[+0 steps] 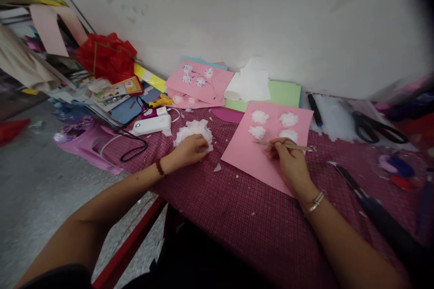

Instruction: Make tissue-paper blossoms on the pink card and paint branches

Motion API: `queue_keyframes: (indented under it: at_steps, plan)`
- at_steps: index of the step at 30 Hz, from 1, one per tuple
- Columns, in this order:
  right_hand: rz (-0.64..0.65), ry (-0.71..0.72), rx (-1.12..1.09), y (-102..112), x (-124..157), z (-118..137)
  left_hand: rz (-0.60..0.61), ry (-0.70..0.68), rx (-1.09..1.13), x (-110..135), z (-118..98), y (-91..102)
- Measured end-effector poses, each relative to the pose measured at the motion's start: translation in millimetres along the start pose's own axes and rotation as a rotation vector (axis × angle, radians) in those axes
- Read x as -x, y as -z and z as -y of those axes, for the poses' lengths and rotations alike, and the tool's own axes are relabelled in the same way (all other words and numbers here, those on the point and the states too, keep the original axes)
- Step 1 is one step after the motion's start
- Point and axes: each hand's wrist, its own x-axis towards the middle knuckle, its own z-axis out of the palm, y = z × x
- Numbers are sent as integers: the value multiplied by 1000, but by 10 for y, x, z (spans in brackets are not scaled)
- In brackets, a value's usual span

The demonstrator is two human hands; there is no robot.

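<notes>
My left hand (pixel 190 150) rests at the near side of a pile of torn white paper pieces (pixel 195 127), its fingers curled down. Whatever lies between those fingertips is hidden. In my right hand (pixel 292 163) is a thin wooden stick (pixel 300 147), held nearly level above a pink paper sheet (pixel 247 157). Several fluffy white paper tufts (pixel 259 116) sit on that sheet in two rows. The lower right tuft (pixel 288 134) is partly behind the stick and my right fingers.
Behind lie another pink sheet (pixel 217 80) with dotted white tufts, a white paper roll (pixel 232 87) and green paper (pixel 285 92). Scissors (pixel 376 127), a black marker (pixel 314 109) and a knife-like tool (pixel 352 181) lie right. A white power bank (pixel 152 124) and black cord (pixel 135 150) lie left.
</notes>
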Motion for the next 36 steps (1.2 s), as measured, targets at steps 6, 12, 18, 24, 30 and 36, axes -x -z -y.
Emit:
queue_keyframes:
  at_steps: [6, 12, 18, 24, 30, 36]
  plan:
    - [-1, -2, 6, -9, -1, 20, -74, 223, 260, -26, 81, -63]
    - [0, -12, -19, -14, -5, 12, -144, 280, 353, -63, 72, 192]
    - [-74, 26, -54, -23, 18, 74, -364, 149, 259, -439, -281, 624]
    - [-22, 88, 110, -43, 10, 119, -278, 50, 703, -1103, -569, 245]
    - [-33, 145, 250, -58, -12, 106, -134, 154, 942, -1408, -465, -325]
    - [-96, 123, 229, -40, -11, 144, -75, 84, 807, -1324, -292, -470]
